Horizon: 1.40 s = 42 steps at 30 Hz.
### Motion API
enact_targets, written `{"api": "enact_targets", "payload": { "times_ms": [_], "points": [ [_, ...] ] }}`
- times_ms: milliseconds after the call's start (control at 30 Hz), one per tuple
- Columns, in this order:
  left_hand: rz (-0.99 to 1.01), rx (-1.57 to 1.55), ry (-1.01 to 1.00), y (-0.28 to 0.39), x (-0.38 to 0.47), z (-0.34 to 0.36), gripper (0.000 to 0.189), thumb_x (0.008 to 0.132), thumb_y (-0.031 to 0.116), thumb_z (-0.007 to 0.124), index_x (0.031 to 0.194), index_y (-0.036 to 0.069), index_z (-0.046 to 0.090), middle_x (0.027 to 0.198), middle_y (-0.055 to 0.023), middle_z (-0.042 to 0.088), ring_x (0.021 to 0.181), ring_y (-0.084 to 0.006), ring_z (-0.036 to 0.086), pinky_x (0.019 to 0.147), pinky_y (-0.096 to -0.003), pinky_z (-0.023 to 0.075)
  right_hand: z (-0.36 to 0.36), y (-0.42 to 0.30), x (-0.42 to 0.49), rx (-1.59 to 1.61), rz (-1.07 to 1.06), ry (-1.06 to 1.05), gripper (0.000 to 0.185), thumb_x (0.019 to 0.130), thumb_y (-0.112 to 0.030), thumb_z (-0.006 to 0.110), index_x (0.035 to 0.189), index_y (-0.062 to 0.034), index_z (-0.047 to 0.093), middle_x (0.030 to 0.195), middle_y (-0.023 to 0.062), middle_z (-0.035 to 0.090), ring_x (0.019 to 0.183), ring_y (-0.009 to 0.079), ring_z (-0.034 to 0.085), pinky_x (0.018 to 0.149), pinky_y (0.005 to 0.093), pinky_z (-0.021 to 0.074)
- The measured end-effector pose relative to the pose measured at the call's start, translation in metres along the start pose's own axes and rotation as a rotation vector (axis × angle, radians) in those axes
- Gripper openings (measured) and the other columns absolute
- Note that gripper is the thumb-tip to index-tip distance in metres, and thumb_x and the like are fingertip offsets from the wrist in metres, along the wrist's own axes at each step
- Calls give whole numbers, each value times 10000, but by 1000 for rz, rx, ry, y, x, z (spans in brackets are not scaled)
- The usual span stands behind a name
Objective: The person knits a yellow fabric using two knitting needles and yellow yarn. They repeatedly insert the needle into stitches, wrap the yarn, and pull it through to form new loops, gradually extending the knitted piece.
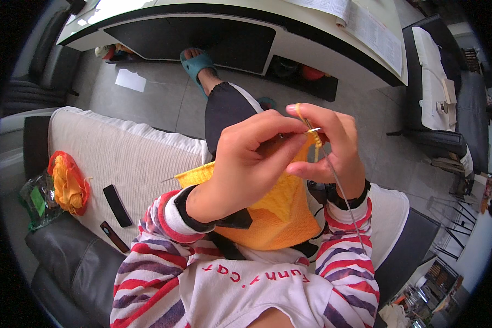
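Note:
Yellow-orange knitting (270,221) hangs from both hands over my lap. My left hand (250,164) pinches a needle tip and the top stitches between thumb and fingers; another needle end sticks out at the knitting's left edge. My right hand (332,143) is curled round a long thin metal knitting needle (344,192), whose shaft slants down toward the right sleeve. A strand of yellow yarn (299,110) loops over the right index finger. The needle tips meet at the stitches between the hands. The fingers partly hide the upper knitting.
On the covered sofa (147,139) at left lie a red mesh bag of orange yarn (69,184), a black phone-like object (117,206) and a smaller dark object (114,237). A white table (369,78) with printed sheets stands ahead. A slippered foot (201,67) rests on the floor.

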<state>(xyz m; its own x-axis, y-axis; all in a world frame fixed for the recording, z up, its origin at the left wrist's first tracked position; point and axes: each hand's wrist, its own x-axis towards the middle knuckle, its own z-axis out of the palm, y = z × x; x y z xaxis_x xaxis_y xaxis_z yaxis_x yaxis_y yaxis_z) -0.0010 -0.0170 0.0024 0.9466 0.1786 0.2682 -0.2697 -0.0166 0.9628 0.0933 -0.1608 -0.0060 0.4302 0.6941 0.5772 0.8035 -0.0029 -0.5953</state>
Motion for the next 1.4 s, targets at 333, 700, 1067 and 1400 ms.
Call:
{"api": "enact_targets", "payload": {
  "times_ms": [333,700,1067,1400],
  "points": [
    [-122,-111,200,-1,-1,-4,209,800,-16,626,1001,-37,578,826,-52,588,730,-66,577,635,-155,447,4,-12,-25,-152,-53,137,241,844,-109,528,1022,32,608,513,48,467,384,150,411,394,277,313],
    [-231,-254,-8,5,3,-21,115,852,12,571,946,-52,589,856,-50,600,809,-77,572,704,-189,462,-9,-8,-28,96,-35,95,233,838,-88,497,997,31,619,582,66,525,439,153,452,420,278,331],
    [-281,-279,-161,5,5,-12,131,851,22,578,953,-59,599,852,-57,595,793,-79,578,678,-185,458,-8,-4,-24,-222,-136,104,271,836,-236,613,984,-16,559,688,75,573,482,170,499,416,270,360],
    [-144,-2,-173,5,7,-13,132,834,-14,564,952,-34,619,786,-43,561,710,-67,542,606,-176,421,5,-9,-27,-282,-53,282,184,882,-170,521,903,7,564,635,80,548,453,173,470,428,275,360]
  ]
}}
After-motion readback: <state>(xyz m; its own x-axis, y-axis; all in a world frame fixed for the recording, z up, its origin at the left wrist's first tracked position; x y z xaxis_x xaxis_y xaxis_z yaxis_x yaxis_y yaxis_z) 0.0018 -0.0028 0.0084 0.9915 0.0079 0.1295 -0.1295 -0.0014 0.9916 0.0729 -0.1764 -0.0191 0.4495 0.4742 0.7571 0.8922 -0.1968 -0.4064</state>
